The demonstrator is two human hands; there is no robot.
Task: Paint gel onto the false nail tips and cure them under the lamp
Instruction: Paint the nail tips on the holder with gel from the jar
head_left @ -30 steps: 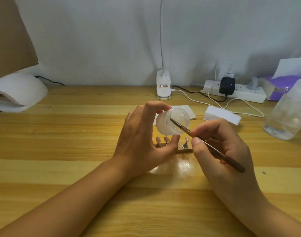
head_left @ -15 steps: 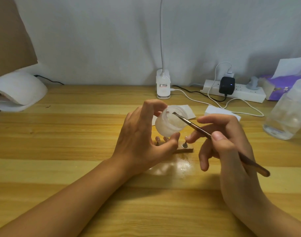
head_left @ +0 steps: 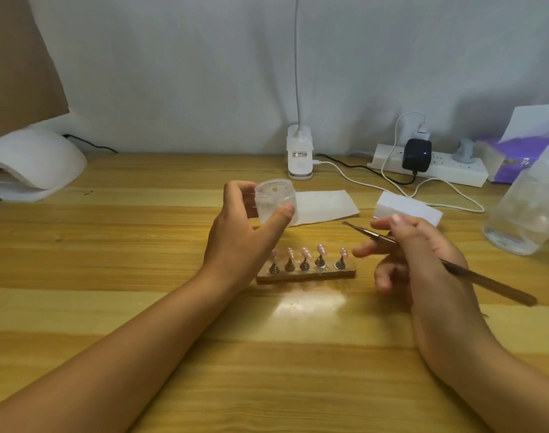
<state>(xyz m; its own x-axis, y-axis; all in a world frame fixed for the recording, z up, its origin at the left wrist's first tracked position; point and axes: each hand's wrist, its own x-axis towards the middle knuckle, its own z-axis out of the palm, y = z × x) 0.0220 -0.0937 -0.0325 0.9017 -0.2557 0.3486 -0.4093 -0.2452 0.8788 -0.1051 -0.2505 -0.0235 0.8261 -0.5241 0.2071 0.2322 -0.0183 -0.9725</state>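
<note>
Gel jar (head_left: 274, 200) gripped by left fingers (head_left: 237, 190); brush (head_left: 485, 279) pinched by right fingers (head_left: 388, 225).

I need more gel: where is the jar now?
Head view, centre: the left hand holds the jar, beyond the nail-tip stand and left of the brush.

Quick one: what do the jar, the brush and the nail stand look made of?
Jar: likely frosted plastic, cloudy and translucent. Brush: glossy dark brown handle, wood or plastic, with a shiny metal-looking ferrule. Stand: matte brown base, probably wood; the dark, glinting cones on it look metal.
</note>
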